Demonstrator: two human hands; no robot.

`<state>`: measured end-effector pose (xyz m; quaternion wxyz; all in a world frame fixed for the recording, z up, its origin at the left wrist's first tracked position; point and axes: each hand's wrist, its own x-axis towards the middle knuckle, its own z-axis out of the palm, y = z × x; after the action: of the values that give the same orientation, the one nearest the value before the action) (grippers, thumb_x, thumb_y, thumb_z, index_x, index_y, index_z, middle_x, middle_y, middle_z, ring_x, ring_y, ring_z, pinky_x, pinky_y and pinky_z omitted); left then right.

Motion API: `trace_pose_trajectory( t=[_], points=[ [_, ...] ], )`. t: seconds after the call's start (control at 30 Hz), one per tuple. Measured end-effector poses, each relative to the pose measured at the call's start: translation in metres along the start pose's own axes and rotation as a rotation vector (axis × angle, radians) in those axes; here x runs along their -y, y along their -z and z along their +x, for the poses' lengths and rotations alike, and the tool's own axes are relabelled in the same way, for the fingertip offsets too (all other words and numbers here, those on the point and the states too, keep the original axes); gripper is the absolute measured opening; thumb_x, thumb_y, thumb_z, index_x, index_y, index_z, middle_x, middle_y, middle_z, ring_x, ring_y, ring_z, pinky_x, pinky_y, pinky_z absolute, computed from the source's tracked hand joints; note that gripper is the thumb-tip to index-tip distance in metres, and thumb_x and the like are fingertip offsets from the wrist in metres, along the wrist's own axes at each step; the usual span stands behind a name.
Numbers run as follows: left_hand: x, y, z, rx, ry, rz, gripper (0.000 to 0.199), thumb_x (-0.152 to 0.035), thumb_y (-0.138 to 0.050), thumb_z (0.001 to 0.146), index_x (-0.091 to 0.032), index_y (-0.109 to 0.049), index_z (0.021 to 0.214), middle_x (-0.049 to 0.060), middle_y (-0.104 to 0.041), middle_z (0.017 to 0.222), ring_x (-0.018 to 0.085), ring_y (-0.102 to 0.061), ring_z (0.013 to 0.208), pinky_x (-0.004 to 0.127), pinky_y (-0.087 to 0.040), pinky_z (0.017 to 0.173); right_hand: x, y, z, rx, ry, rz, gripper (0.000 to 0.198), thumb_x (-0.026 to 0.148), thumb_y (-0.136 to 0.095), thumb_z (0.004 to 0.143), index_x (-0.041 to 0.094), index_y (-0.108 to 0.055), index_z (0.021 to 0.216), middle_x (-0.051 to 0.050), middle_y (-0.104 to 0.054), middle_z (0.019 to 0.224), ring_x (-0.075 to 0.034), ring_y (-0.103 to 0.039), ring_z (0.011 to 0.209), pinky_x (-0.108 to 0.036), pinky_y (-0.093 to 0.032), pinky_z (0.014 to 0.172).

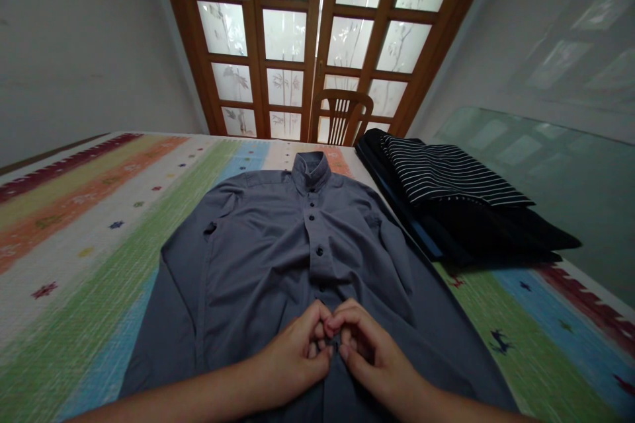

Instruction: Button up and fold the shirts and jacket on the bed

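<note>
A grey long-sleeved shirt [262, 238] lies front up on the striped cloth, its collar at the far end. The upper buttons of its front band are fastened. My left hand [305, 353] and my right hand [370, 344] meet at the band low on the shirt, fingers curled and fingertips touching. Both pinch the front edge of the shirt around a button, which is mostly hidden by the fingers. The sleeves lie along the shirt's sides.
A stack of folded dark clothes [476, 231] with a black-and-white striped garment [451, 172] on top lies to the right. A striped colourful tablecloth [119, 258] covers the surface. Beyond the far edge stand a wooden chair [342, 109] and glazed wooden doors [312, 33].
</note>
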<state>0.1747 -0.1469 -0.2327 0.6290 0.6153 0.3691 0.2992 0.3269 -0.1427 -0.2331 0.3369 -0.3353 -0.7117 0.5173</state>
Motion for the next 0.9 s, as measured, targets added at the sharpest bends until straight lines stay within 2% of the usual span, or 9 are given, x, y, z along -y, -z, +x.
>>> trace_pose_trajectory(
  t=[0.17, 0.4, 0.67, 0.9],
  points=[
    [0.0001, -0.0007, 0.0001, -0.013, -0.026, -0.017, 0.016, -0.006, -0.038, 0.066, -0.018, -0.036, 0.077, -0.005, -0.038, 0.065, 0.005, -0.032, 0.054, 0.017, -0.027, 0.048, 0.0014, 0.0002, 0.0022, -0.002, -0.075, 0.090, 0.014, 0.018, -0.043, 0.074, 0.021, -0.047, 0.088, 0.000, -0.042, 0.078, -0.009, -0.040, 0.063, -0.022, -0.034, 0.057],
    [0.0073, 0.0010, -0.0020, 0.013, -0.015, 0.087, 0.018, -0.005, -0.038, 0.066, -0.019, -0.036, 0.078, -0.005, -0.038, 0.068, 0.006, -0.035, 0.058, 0.017, -0.029, 0.052, 0.0004, -0.0019, 0.0047, 0.027, -0.158, 0.265, 0.016, 0.019, -0.048, 0.070, 0.020, -0.041, 0.084, 0.003, -0.039, 0.070, -0.008, -0.034, 0.057, -0.021, -0.030, 0.053],
    [0.0016, 0.0003, -0.0011, 0.016, -0.007, 0.159, 0.017, -0.006, -0.037, 0.066, -0.019, -0.035, 0.076, -0.005, -0.037, 0.067, 0.006, -0.034, 0.056, 0.017, -0.029, 0.051, 0.0030, 0.0025, 0.0080, 0.081, -0.225, 0.374, 0.016, 0.028, -0.049, 0.070, 0.019, -0.040, 0.081, 0.003, -0.042, 0.068, -0.008, -0.035, 0.056, -0.020, -0.028, 0.050],
    [0.0076, 0.0004, -0.0018, 0.014, -0.014, 0.192, 0.016, -0.008, -0.038, 0.067, -0.019, -0.036, 0.078, -0.005, -0.038, 0.068, 0.007, -0.035, 0.056, 0.017, -0.029, 0.052, 0.0004, 0.0016, 0.0088, 0.070, -0.232, 0.362, 0.021, 0.031, -0.053, 0.068, 0.020, -0.040, 0.080, 0.005, -0.039, 0.063, -0.007, -0.032, 0.051, -0.019, -0.025, 0.045]
  ],
)
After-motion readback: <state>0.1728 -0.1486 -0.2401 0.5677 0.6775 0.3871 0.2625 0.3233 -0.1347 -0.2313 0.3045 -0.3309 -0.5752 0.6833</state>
